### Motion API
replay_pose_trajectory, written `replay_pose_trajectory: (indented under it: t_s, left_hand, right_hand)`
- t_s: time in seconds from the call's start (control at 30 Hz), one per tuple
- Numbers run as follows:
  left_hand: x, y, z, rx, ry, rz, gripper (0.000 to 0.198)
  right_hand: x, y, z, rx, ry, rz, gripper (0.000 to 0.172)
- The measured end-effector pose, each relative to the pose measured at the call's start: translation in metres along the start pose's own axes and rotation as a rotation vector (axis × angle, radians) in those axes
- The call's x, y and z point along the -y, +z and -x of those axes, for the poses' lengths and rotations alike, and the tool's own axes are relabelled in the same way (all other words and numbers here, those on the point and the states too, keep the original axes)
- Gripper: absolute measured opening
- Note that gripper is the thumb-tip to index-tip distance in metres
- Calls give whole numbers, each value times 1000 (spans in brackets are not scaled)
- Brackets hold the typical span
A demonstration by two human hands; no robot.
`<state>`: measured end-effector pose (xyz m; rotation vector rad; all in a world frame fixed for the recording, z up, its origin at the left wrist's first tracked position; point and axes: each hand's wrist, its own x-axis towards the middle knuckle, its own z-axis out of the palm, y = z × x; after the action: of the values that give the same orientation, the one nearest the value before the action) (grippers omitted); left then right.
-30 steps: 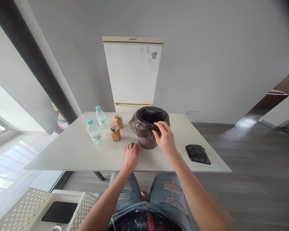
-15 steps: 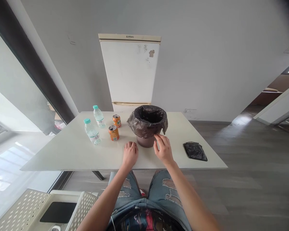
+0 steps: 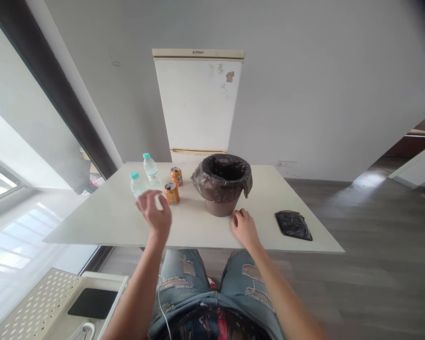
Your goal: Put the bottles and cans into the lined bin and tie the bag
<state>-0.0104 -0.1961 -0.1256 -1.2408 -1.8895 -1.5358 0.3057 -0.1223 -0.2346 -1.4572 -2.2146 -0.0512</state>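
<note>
My left hand [image 3: 155, 211] is raised over the table, thumb and fingers apart and holding nothing. It partly hides the nearer clear plastic bottle [image 3: 135, 182] with a teal cap; I cannot tell whether it touches it. Just beyond its fingers stands an orange drink can [image 3: 172, 194], with a second orange can [image 3: 176, 176] behind. Another teal-capped bottle [image 3: 151, 170] is farther back. My right hand [image 3: 244, 228] rests on the tabletop with curled fingers, in front of a brown trash bin [image 3: 221, 208]. A dark plastic bag [image 3: 219, 189] lines the bin, folded over its rim.
A folded black plastic bag [image 3: 293, 225] lies on the right of the white table [image 3: 102, 222]. Behind the table stands a white refrigerator [image 3: 198, 104] against the grey wall. A cream perforated rack [image 3: 42, 302] is at lower left, beside the table's front edge.
My left hand has lifted from the tabletop and moved left towards the nearer bottle, opening its fingers. My right hand has dropped from the bag's hanging edge to the table. The view has shifted slightly.
</note>
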Motion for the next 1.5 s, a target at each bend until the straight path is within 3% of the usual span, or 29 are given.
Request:
replay_pose_trajectory:
  t_s: [0.1,0.2,0.3,0.37,0.43,0.5,0.63,0.73,0.87,0.97,1.1,1.23,1.4,1.5]
  left_hand:
    - [31,-6,-54,-77,-135,-126,47]
    - [63,1,-84,97,-344,-202,85]
    - [84,7,-90,262,-430,-235,72]
    - [85,4,-91,252,-423,-241,58]
    - [71,-4,-95,168,-387,-215,52]
    - [42,-15,-106,56,-324,-137,50]
    - [-42,-27,-133,-35,-120,193,51]
    - [-109,-16,-140,-9,27,275,56]
    - [-177,23,-125,337,206,381,55]
    - [-211,50,-108,657,205,283,48]
    - [-233,69,-94,961,194,104,61]
    - [-231,81,-93,1096,224,22,78]
    - [-220,91,-95,1208,256,-90,31]
    - [-218,90,-92,1230,223,-162,38]
  right_hand:
    - [0,-2,0,29,4,-24,13]
    - [0,-3,0,54,14,-42,13]
    - [1,-3,-1,59,31,-35,12]
    - [2,-4,-1,62,35,-33,12]
    - [2,-4,-1,65,36,-41,12]
    - [2,-5,-1,64,45,-51,12]
    - [3,-7,-2,70,68,-47,12]
    - [5,-9,-3,81,77,-46,12]
    - [6,-11,-2,83,71,-57,13]
    - [5,-11,-2,79,85,-65,14]
    - [4,-10,-2,95,101,-81,12]
    - [4,-11,-2,96,112,-81,11]
    - [4,-11,-2,101,106,-81,12]
    - [4,-10,-2,99,106,-68,11]
